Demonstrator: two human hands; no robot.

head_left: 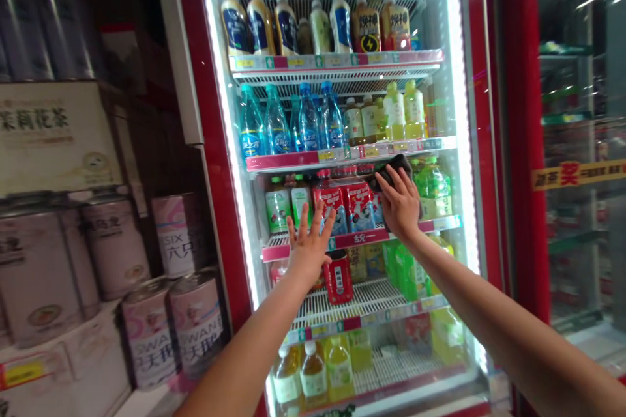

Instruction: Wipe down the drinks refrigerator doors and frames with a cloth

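Note:
My left hand [309, 249] is raised with its fingers spread, in front of red drink packs [346, 205] on a middle shelf of a lit drinks fridge. It holds nothing and looks to be on or close to the glass; contact cannot be made out. Up and to the right, my right hand [402, 203] presses a dark cloth [390, 171], its fingers stretched over it. The cloth overlaps the view of the shelf edge below the blue bottles [308, 120]. Just under my left hand's level, behind it, stands a red can-shaped pack [338, 279].
Pale pink canisters [195, 326] and boxes [56, 133] are stacked close on the left. The fridge's red frame [210, 124] runs up beside them. A second fridge [567, 143] stands at the right. Yellow drink bottles [313, 371] line the bottom shelf.

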